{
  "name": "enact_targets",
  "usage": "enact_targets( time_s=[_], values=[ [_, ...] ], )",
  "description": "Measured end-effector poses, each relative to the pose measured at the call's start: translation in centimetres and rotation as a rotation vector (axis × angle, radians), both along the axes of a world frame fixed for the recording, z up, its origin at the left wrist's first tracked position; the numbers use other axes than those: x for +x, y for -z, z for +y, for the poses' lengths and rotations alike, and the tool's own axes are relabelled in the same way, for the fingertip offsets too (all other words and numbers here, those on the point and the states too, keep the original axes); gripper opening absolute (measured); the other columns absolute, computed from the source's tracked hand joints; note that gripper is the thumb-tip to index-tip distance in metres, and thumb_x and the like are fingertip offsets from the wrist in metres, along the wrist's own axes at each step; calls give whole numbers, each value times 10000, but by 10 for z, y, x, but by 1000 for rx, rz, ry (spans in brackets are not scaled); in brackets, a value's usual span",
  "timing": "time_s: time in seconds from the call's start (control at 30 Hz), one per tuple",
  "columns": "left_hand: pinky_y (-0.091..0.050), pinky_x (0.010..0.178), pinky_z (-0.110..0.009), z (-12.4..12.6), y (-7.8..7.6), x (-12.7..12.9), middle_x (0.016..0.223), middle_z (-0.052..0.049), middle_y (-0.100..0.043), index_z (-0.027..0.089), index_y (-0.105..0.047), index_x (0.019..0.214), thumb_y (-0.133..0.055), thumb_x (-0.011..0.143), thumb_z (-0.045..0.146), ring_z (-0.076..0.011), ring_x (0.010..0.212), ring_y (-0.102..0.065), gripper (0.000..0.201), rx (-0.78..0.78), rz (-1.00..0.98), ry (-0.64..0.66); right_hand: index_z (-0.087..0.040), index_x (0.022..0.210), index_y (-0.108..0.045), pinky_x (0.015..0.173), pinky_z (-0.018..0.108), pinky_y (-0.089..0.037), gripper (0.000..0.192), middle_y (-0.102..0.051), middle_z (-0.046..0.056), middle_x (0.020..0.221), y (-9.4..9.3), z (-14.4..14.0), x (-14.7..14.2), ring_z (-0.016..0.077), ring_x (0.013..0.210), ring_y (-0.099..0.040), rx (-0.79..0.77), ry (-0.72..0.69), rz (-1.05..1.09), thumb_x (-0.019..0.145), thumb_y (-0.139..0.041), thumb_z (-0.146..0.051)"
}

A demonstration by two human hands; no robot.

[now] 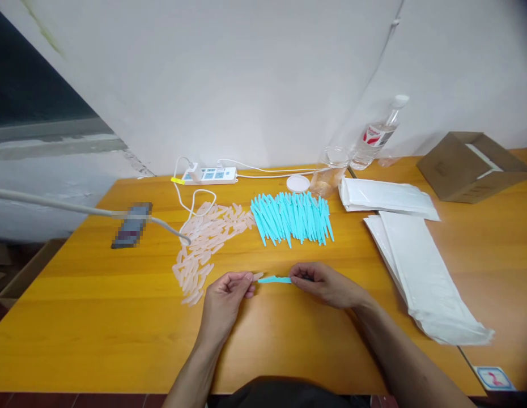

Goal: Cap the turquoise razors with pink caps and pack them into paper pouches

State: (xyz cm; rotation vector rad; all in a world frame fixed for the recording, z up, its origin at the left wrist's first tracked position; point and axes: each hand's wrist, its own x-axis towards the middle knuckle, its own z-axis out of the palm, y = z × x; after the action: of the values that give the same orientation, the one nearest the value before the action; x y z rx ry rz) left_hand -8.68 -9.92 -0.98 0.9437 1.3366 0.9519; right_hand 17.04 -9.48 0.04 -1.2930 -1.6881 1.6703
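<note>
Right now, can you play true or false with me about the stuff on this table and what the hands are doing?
1. The right hand holds a turquoise stick. True.
2. The left hand holds a red stick. False: it pinches a pale pink cap at the turquoise stick's tip.
3. The turquoise pile lies right of the pale pink pile. True.
4. The water bottle lies flat on the floor. False: it stands on the table by the wall.
5. The cardboard box sits at the table's far right. True.
</note>
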Motion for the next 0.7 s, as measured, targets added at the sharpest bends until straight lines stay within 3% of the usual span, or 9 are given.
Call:
enact_targets(
  time_s=[0.07,0.27,0.37,0.6,0.7],
  values=[
    [-564,674,-229,0,-1,2,788,-69,-774,122,-748,898,-803,782,439,-136,687,-688,342,4,-4,28,-178,864,-598,571,253,-285,432,-445,-46,700,0,-1,-1,108,625,-346,-9,-15,-2,945,-514,-593],
    [-556,643,-220,0,0,-13,774,-59,-774,132,-752,890,-835,734,451,-135,665,-687,364,10,39,-56,-180,879,-593,563,252,-279,428,-443,-47,701,-1,-1,4,106,616,-341,-17,9,3,950,-504,-593],
    [-558,636,-225,-1,-2,-14,749,-63,-770,128,-753,867,-840,723,459,-134,643,-681,372,-7,31,-20,-179,869,-589,556,250,-274,429,-439,-42,703,-3,-1,3,105,617,-336,-12,8,-8,952,-500,-591],
    [-555,638,-250,-6,-1,13,714,-63,-759,133,-751,874,-801,760,484,-151,630,-688,373,-25,36,88,-180,855,-603,550,247,-284,422,-473,-41,689,1,-2,-1,106,607,-361,-6,-19,-32,954,-504,-577],
    [-533,630,-274,-8,2,19,750,-72,-764,155,-767,874,-717,851,460,-172,642,-680,310,100,216,224,-177,838,-653,582,258,-329,375,-552,-13,716,3,-3,-3,122,633,-443,127,6,-172,969,-519,-502]
  ],
)
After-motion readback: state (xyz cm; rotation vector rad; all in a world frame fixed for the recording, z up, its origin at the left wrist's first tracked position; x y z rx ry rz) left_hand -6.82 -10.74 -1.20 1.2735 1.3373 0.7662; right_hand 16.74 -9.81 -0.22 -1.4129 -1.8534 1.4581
